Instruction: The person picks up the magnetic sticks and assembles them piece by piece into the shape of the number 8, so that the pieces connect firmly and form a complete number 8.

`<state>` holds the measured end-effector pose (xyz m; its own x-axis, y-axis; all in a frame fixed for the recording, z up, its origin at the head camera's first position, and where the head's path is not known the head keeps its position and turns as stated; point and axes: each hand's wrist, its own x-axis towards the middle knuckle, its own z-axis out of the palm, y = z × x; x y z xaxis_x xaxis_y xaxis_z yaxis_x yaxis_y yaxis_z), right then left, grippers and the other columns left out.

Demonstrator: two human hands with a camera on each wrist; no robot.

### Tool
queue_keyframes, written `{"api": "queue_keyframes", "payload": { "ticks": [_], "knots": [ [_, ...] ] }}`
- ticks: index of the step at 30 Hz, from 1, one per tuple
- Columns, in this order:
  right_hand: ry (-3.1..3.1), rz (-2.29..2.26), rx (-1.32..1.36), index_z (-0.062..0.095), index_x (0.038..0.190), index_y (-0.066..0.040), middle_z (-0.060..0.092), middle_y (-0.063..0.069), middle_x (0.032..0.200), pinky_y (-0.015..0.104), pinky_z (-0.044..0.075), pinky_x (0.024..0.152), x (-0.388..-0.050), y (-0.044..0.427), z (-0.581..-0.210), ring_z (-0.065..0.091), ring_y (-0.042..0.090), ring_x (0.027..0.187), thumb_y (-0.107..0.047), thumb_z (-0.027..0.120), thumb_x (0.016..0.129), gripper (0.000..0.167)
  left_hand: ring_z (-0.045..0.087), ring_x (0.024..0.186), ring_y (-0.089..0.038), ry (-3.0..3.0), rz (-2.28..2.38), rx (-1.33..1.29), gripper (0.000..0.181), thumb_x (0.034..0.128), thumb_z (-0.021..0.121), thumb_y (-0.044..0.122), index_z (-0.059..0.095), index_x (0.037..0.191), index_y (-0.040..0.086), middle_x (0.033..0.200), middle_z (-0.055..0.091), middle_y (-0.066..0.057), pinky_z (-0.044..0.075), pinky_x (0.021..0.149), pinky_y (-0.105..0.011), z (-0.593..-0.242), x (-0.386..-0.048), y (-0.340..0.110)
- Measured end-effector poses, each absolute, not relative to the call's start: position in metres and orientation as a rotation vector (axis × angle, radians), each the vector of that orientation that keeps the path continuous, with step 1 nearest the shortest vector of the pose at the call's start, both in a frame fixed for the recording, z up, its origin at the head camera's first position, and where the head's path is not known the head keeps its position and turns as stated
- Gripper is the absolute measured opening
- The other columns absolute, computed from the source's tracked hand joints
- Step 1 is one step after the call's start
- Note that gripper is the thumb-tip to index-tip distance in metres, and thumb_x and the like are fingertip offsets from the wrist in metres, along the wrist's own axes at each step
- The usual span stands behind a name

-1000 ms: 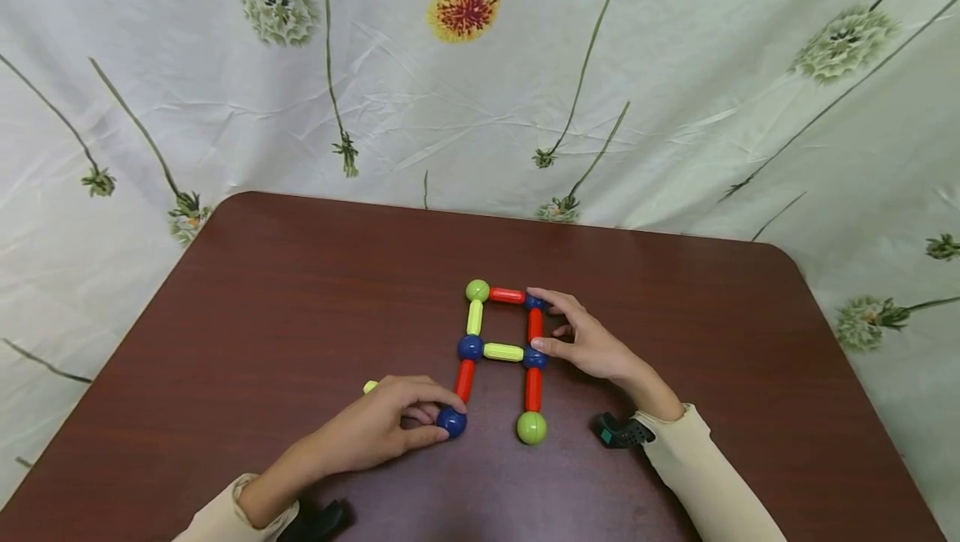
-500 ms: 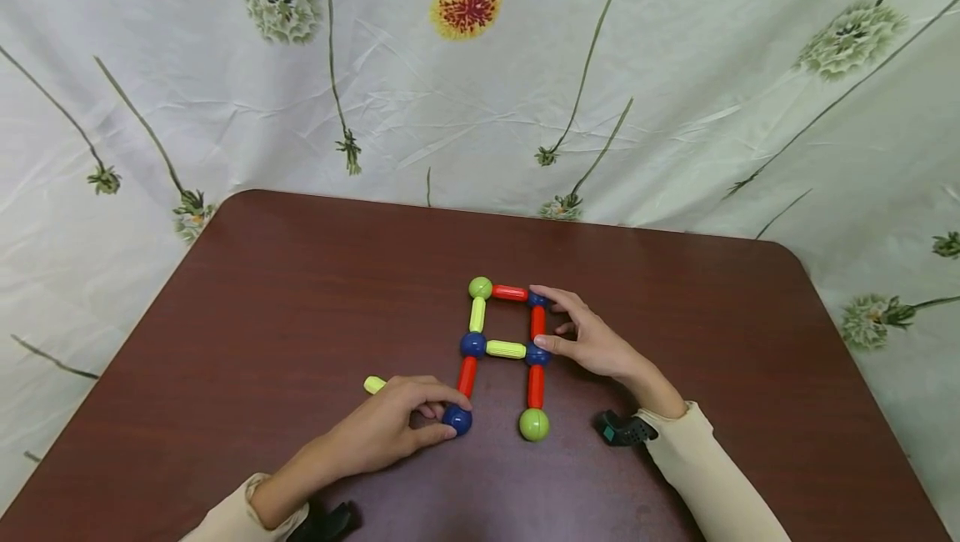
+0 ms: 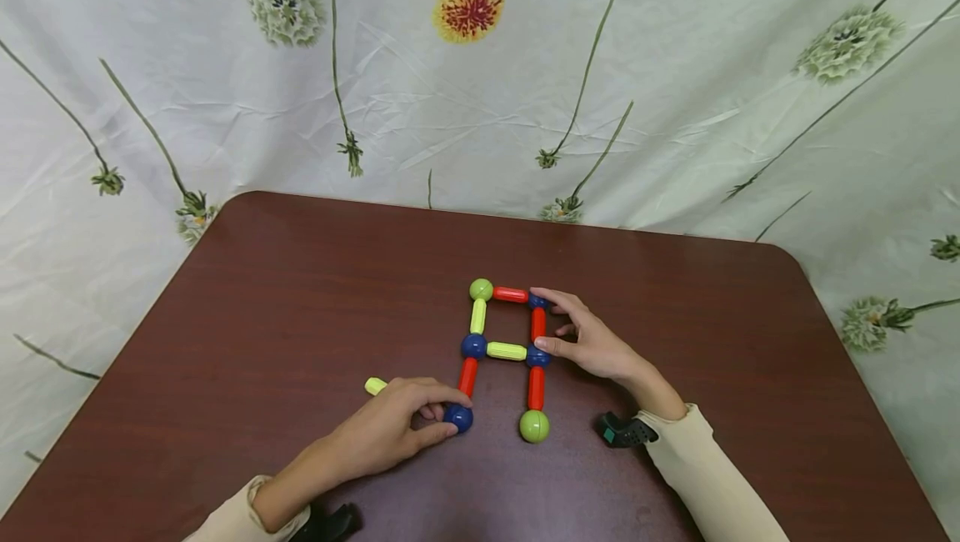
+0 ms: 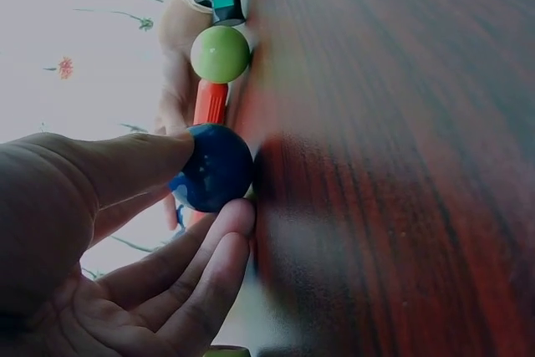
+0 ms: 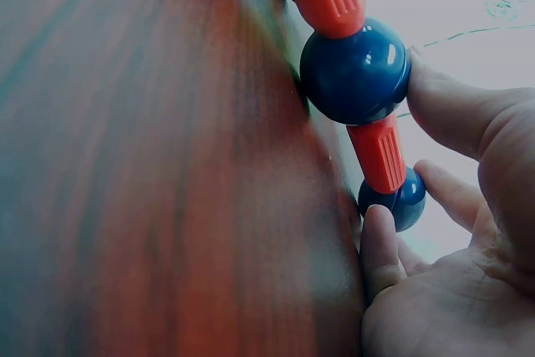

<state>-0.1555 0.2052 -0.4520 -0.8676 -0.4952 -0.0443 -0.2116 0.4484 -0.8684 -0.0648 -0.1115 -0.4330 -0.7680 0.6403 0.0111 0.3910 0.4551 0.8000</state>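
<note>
A flat figure of magnetic rods and balls lies on the table: a closed square with two red legs toward the front. My left hand (image 3: 390, 429) pinches the blue ball (image 3: 459, 419) at the end of the left red rod (image 3: 468, 377); in the left wrist view thumb and fingertips hold this ball (image 4: 216, 169). My right hand (image 3: 588, 342) holds the figure's right side, thumb on the middle blue ball (image 5: 355, 73) and index finger on the far blue ball (image 5: 401, 198), a red rod (image 5: 380, 155) between them. A green ball (image 3: 534, 426) ends the right leg.
A loose yellow-green rod (image 3: 375, 386) lies left of the figure, partly hidden behind the left hand. The brown table (image 3: 315, 275) has its far edge against a flower-print cloth (image 3: 420, 92). Each wrist wears a dark strap device (image 3: 622, 430).
My left hand and its blue ball have shifted slightly right, and more of the loose yellow-green rod shows. The right hand keeps its place on the figure.
</note>
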Motion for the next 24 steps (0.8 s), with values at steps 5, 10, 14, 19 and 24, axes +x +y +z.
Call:
{"api": "queue_keyframes", "payload": {
  "ticks": [5, 10, 14, 19, 24],
  "knots": [
    [2.41, -1.384, -0.599, 0.037, 0.155, -0.021, 0.034, 0.013, 0.152, 0.048, 0.044, 0.101, -0.155, 0.205, -0.452, 0.038, 0.035, 0.131, -0.018, 0.072, 0.093, 0.071, 0.058, 0.082, 0.001, 2.416, 1.217, 0.862, 0.027, 0.0916, 0.074, 0.017, 0.072, 0.119, 0.017, 0.098, 0.068, 0.011, 0.055, 0.077, -0.023, -0.433, -0.065, -0.112],
    [2.405, -1.388, -0.602, 0.037, 0.155, -0.021, 0.034, 0.013, 0.152, 0.048, 0.044, 0.102, -0.155, 0.205, -0.452, 0.038, 0.035, 0.131, -0.018, 0.072, 0.093, 0.071, 0.058, 0.082, 0.001, 2.427, 1.223, 0.864, 0.028, 0.0909, 0.075, 0.015, 0.072, 0.119, 0.016, 0.101, 0.068, 0.01, 0.055, 0.077, -0.023, -0.433, -0.064, -0.112],
    [2.405, -1.388, -0.605, 0.037, 0.155, -0.02, 0.034, 0.013, 0.153, 0.048, 0.044, 0.102, -0.156, 0.205, -0.453, 0.038, 0.035, 0.131, -0.018, 0.072, 0.094, 0.071, 0.058, 0.083, 0.002, 2.449, 1.222, 0.883, 0.028, 0.0905, 0.075, 0.013, 0.072, 0.118, 0.015, 0.104, 0.069, 0.009, 0.055, 0.078, -0.022, -0.432, -0.064, -0.112],
    [2.407, -1.387, -0.601, 0.037, 0.155, -0.021, 0.034, 0.013, 0.153, 0.048, 0.044, 0.102, -0.156, 0.206, -0.453, 0.038, 0.035, 0.132, -0.018, 0.072, 0.093, 0.071, 0.059, 0.084, 0.001, 2.462, 1.204, 0.878, 0.029, 0.0903, 0.075, 0.012, 0.072, 0.118, 0.015, 0.102, 0.069, 0.01, 0.056, 0.079, -0.022, -0.43, -0.064, -0.113],
    [2.411, -1.383, -0.601, 0.037, 0.155, -0.021, 0.034, 0.013, 0.152, 0.046, 0.045, 0.102, -0.155, 0.206, -0.452, 0.038, 0.034, 0.131, -0.019, 0.073, 0.093, 0.071, 0.062, 0.087, -0.002, 2.5, 1.19, 0.872, 0.029, 0.0891, 0.076, 0.012, 0.072, 0.117, 0.018, 0.104, 0.071, 0.009, 0.056, 0.078, -0.023, -0.423, -0.069, -0.12]
  ]
}}
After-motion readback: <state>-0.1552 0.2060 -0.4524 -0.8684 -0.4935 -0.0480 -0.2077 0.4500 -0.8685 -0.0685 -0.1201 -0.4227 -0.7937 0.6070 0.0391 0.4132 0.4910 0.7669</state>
